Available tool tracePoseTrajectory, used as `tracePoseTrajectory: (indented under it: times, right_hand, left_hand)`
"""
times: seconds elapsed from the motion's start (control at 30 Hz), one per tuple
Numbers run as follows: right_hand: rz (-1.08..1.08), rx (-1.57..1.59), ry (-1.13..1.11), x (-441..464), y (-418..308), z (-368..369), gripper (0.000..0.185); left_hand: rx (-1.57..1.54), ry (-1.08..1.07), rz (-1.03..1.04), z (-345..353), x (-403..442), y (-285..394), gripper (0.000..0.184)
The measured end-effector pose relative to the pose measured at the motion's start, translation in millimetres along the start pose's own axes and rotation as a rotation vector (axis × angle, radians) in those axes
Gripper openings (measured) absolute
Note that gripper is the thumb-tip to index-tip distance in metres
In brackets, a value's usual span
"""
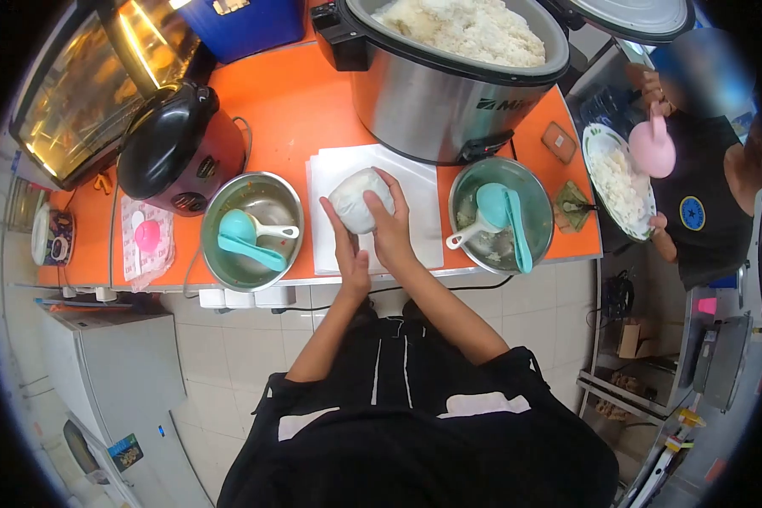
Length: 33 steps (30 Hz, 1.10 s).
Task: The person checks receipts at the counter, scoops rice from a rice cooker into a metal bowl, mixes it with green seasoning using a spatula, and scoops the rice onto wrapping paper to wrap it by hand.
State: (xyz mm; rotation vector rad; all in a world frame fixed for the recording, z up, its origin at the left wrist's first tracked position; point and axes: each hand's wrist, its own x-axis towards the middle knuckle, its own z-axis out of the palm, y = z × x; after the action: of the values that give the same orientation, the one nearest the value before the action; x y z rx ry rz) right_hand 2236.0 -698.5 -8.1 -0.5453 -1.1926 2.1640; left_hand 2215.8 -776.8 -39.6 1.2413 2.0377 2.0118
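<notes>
A rounded white paper-wrapped packet is held between my two hands above a stack of white paper sheets. My left hand supports its left and lower side with the fingers stretched along it. On the right, my right hand grips it, thumb across the front and fingers behind. What the wrapping contains is hidden. Steel bowls flank the paper: the left bowl and the right bowl each hold turquoise scoops, the left scoop and the right scoop among them.
A large steel rice cooker full of white rice stands behind the paper on the orange table. At left are a black-and-red cooker and a lit display case. Another person holds a plate of rice and a pink scoop.
</notes>
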Motion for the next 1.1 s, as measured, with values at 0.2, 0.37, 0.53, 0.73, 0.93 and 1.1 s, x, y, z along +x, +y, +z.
tracePoseTrajectory:
  times: [0.2, 0.37, 0.53, 0.73, 0.93, 1.1]
  right_hand:
    - [-0.32, -0.168, -0.186, -30.3, -30.0, 19.2, 0.062]
    - [-0.159, -0.096, -0.229, -37.8, -30.4, 6.9, 0.063]
    - [-0.132, -0.117, -0.169, -39.0, -18.4, -20.3, 0.053]
    - [-0.363, -0.783, 0.005, -53.7, -27.6, -63.5, 0.046]
    - [-0.274, -0.981, 0.428, -88.8, -109.7, -140.1, 0.018]
    - [-0.031, -1.106, 0.847, -86.5, -110.3, -255.9, 0.035]
  left_hand:
    - [-0.738, 0.351, -0.351, -0.3, 7.7, 57.6, 0.061]
    - [-0.735, 0.353, -0.506, -1.1, 17.5, 69.6, 0.052]
    - [-0.576, 0.34, -0.599, 20.0, 16.5, 64.4, 0.042]
    - [-0.837, 0.132, -0.962, 35.1, 9.7, 49.1, 0.046]
    - [-0.699, 0.023, -1.003, 28.5, -34.0, 8.7, 0.05]
    - [-0.371, -0.061, -0.964, 0.6, -55.5, -18.4, 0.056]
